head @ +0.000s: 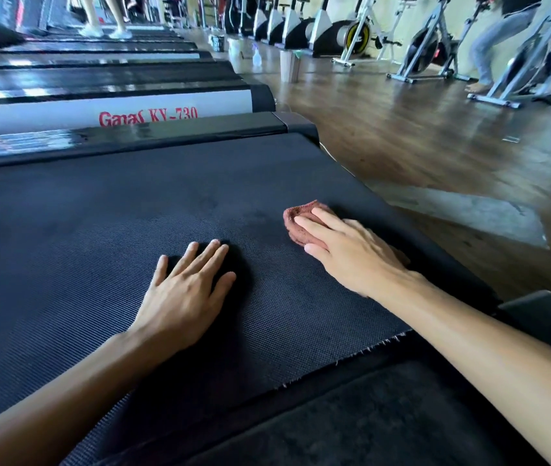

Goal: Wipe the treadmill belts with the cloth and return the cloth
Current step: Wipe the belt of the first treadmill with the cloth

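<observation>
A dark ribbed treadmill belt (99, 237) fills the lower half of the head view. On its right side lies a small reddish-brown cloth (297, 216), folded into a wad. My right hand (344, 250) presses flat on the cloth with straight fingers and covers most of it. My left hand (186, 287) rests flat on the bare belt to the left of the cloth, a hand's width away, fingers spread. The belt's near edge is frayed.
More treadmills (106, 82) line up behind, the nearest with a white side rail marked in red letters. A person's legs stand on a far one. On the wooden floor (435, 136) stand a spray bottle (256, 55), a cup and buckets. Exercise bikes (432, 45) line the right wall.
</observation>
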Motion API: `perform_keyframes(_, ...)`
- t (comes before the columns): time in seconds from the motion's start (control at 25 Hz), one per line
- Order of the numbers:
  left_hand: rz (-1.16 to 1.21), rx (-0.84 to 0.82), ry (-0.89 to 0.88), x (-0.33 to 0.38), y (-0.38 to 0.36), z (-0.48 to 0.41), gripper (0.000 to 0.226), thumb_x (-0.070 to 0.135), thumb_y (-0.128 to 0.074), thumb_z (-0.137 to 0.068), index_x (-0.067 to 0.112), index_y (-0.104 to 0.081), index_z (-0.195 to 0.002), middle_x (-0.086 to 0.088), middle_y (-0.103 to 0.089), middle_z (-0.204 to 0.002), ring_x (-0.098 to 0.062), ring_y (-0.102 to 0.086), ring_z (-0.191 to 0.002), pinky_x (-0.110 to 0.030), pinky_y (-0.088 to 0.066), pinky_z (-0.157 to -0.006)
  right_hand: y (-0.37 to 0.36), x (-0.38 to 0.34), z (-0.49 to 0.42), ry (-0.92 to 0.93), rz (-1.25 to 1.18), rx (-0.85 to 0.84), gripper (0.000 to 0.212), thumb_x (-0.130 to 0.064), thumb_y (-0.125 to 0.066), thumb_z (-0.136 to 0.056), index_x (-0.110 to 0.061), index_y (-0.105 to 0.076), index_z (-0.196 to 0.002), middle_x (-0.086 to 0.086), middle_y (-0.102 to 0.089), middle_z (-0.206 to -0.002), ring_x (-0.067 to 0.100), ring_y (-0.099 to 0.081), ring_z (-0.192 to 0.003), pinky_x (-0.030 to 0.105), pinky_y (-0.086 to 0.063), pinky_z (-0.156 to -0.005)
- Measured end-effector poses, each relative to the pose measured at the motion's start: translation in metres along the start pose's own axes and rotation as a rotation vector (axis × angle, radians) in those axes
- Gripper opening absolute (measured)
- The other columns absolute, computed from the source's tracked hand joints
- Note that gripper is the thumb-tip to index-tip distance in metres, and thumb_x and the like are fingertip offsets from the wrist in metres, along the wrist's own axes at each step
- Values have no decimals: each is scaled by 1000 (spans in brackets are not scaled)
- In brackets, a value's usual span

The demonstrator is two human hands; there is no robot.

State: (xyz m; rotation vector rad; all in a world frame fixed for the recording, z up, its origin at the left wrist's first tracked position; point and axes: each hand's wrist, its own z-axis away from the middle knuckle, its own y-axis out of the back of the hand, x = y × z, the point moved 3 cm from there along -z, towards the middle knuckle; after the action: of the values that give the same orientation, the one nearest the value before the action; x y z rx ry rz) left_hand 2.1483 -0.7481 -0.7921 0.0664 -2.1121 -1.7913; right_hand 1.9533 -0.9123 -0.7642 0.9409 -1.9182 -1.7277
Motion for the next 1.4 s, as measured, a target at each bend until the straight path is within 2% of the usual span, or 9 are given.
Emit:
perform_keyframes(0.24,-7,-31,-22,-11,25,-12,85,70,-1,-79,32,-21,-152,18,-11,-159,-10,-3,-149,-41,-2,-119,11,-2,-5,-13,-31,-5,50,-36,-47,-100,-41,-33,-148,-13,-26,-157,29,-52,-116,41,-44,-100)
perform_keyframes(0.36,38,-85,37,-15,66,-23,70,66,-20,-92,31,-25,-152,14,-17,-159,-12,-9,-148,-41,-5,-120,41,-9,-4,-86,-113,-73,50,-34,-49,-100,-39,-35,-147,-14,-27,-157,28,-52,-117,41,-43,-100)
perform_keyframes(0.44,51,-94,65,-8,102,-26,59,54,-35,-97,30,-29,-151,12,-23,-158,-12,-14,-148,-39,-8,-120,73,-18,3,-133,-181,-80,49,-32,-52,-99,-39,-38,-146,-15,-30,-156,27,-52,-119,40,-43,-101)
perform_keyframes(0.6,68,-79,58,30,220,-44,55,48,-37,-96,25,-39,-146,9,-38,-152,-16,-27,-144,-41,-16,-118,190,-34,2,-194,-277,-83,51,-29,-55,-98,-40,-39,-145,-14,-34,-155,24,-51,-124,36,-40,-103)
perform_keyframes(0.88,106,-96,36,157,456,-76,51,35,-48,-98,22,-39,-146,6,-45,-146,-17,-35,-139,-38,-17,-117,437,-53,-15,-221,-413,-99,50,-33,-54,-98,-42,-39,-145,-15,-36,-153,18,-50,-129,37,-43,-105)
perform_keyframes(1.04,115,-106,37,238,574,-79,53,37,-48,-98,21,-37,-147,3,-48,-144,-18,-39,-136,-38,-21,-116,573,-54,-6,-241,-455,-98,51,-36,-53,-98,-45,-37,-145,-17,-35,-153,17,-48,-131,39,-42,-106)
perform_keyframes(1.24,104,-99,-20,305,668,-49,52,37,-49,-97,20,-40,-145,-1,-51,-142,-22,-41,-134,-39,-27,-114,694,-57,40,-296,-472,-45,50,-35,-55,-98,-42,-40,-144,-16,-36,-153,12,-42,-136,34,-35,-111)
perform_keyframes(1.4,139,-67,-63,338,714,-9,46,36,-49,-94,19,-51,-137,-3,-59,-133,-27,-51,-124,-37,-34,-106,740,-60,105,-352,-485,13,51,-38,-54,-97,-45,-38,-144,-21,-38,-151,6,-41,-136,33,-36,-111)
